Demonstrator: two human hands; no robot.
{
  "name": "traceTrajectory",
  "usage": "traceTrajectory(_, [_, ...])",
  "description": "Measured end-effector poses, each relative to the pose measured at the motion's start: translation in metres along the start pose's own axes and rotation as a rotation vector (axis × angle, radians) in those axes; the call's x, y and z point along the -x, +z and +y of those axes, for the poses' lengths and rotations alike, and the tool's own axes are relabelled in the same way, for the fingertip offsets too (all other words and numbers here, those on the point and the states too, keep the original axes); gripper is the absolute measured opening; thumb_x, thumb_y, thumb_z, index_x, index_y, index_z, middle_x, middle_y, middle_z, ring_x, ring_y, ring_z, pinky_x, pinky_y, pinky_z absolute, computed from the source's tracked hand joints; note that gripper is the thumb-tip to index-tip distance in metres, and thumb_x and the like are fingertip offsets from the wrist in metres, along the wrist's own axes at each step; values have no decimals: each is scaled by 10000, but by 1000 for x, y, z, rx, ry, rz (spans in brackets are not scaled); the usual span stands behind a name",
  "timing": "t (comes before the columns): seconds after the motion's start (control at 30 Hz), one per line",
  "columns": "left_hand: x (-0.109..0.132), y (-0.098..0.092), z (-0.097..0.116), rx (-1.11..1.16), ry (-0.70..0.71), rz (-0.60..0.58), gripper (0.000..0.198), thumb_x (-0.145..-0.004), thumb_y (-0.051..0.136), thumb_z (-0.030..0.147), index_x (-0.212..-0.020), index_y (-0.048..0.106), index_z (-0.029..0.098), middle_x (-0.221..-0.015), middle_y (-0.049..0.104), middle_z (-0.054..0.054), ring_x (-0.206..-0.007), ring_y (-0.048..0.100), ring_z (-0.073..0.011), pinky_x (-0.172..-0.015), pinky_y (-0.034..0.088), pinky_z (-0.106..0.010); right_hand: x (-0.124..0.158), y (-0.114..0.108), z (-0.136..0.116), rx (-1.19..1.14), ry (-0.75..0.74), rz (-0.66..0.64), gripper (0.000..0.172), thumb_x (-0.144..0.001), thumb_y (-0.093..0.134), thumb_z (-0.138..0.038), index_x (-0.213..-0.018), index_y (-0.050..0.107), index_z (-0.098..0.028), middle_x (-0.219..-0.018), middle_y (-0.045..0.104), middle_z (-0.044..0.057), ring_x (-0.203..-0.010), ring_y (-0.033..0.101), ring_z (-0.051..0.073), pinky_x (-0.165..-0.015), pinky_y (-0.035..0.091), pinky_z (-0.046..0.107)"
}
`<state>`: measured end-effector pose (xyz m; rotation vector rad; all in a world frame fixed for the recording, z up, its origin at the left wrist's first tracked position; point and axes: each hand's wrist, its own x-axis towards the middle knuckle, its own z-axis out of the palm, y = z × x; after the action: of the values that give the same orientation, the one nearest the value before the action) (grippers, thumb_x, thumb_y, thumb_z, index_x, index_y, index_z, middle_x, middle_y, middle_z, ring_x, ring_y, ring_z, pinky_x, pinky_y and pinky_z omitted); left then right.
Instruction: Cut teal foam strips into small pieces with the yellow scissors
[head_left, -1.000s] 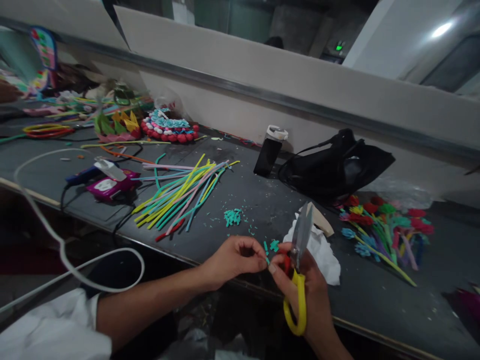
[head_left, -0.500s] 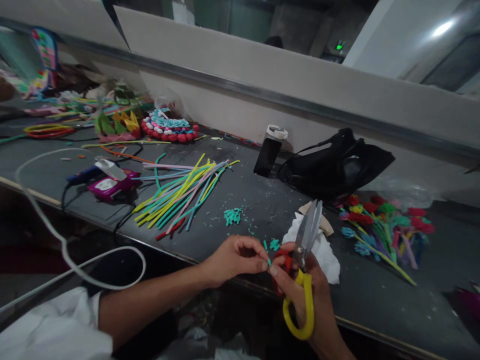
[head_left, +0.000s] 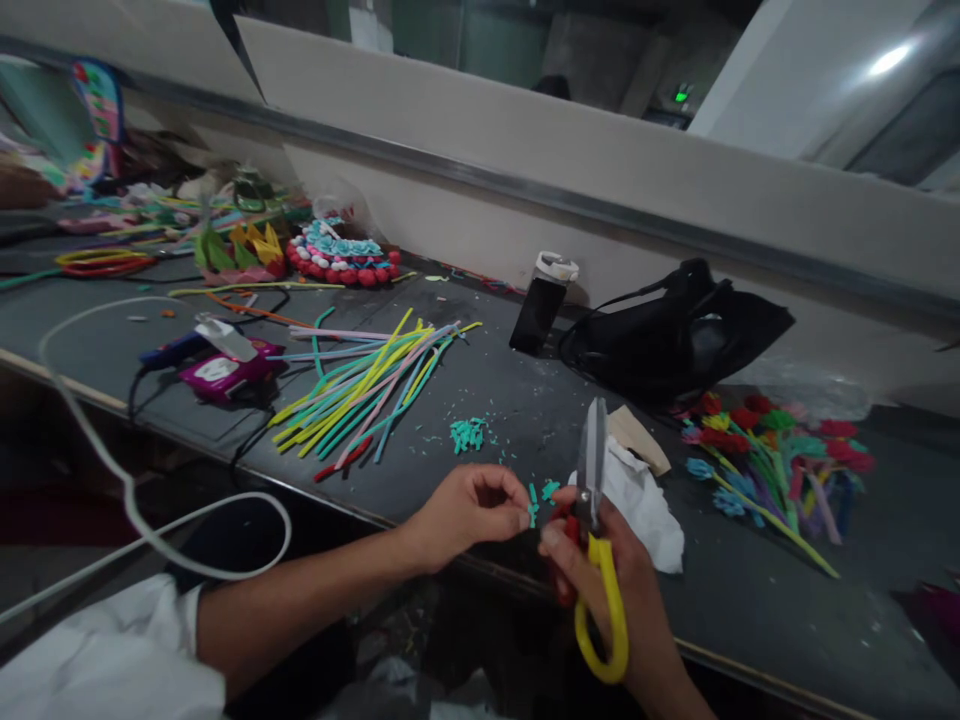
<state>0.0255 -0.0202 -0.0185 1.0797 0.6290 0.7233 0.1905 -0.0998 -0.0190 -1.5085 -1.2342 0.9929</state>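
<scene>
Near the table's front edge, my left hand (head_left: 469,517) pinches a small green piece (head_left: 532,514) between thumb and forefinger. My right hand (head_left: 637,575) is wrapped around scissors (head_left: 592,455) with one red and one yellow handle, their blades pointing up and pressed together. The two hands are slightly apart. A few cut green bits (head_left: 550,490) lie on the table just beyond my fingertips. Farther left sits a bigger heap of green bits (head_left: 467,434), with tiny scraps scattered around it.
Several coloured fuzzy sticks (head_left: 367,390) lie left of the heap, near a purple device (head_left: 229,370) with cords. White paper (head_left: 637,505) lies beyond my right hand. At the back stand a dark bottle (head_left: 541,305) and a black bag (head_left: 675,335). Craft flowers (head_left: 780,455) lie right.
My right hand has drawn a little away from my left, so their fingertips no longer meet. The scissors have turned more upright, and their blades have come together.
</scene>
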Motion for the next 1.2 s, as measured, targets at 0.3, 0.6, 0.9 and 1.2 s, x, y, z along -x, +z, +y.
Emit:
traceTrajectory(0.3, [-7,-14,17,25,119,318,134,-634,729,221,-656,630,133,-596,553,44,-567,445,-67,-592,354,-206,0,-18,37,873,-578,202,335,-850,543,-201,-1177,601,-241,-930,704,43,-841,656,216,-747,512,328])
traceTrajectory(0.6, [-5,-11,22,9,106,338,136,-590,734,190,-655,630,130,-600,572,40,-561,466,-63,-574,360,-197,1,-19,41,976,-648,184,416,-805,487,-121,-1196,565,-239,-865,685,41,-830,647,216,-750,512,326])
traceTrajectory(0.9, [-4,-11,21,-16,114,326,173,-600,749,234,-650,619,131,-603,559,37,-563,456,-68,-577,355,-210,0,-17,37,987,-643,204,371,-844,487,-156,-1199,558,-232,-884,692,42,-817,649,209,-730,505,313])
traceTrajectory(1.2, [-4,-13,22,-33,126,318,162,-607,756,217,-645,628,127,-593,556,43,-549,443,-59,-560,347,-198,1,-22,43,1013,-731,167,452,-792,486,-93,-1226,533,-213,-916,716,30,-820,676,188,-749,499,295])
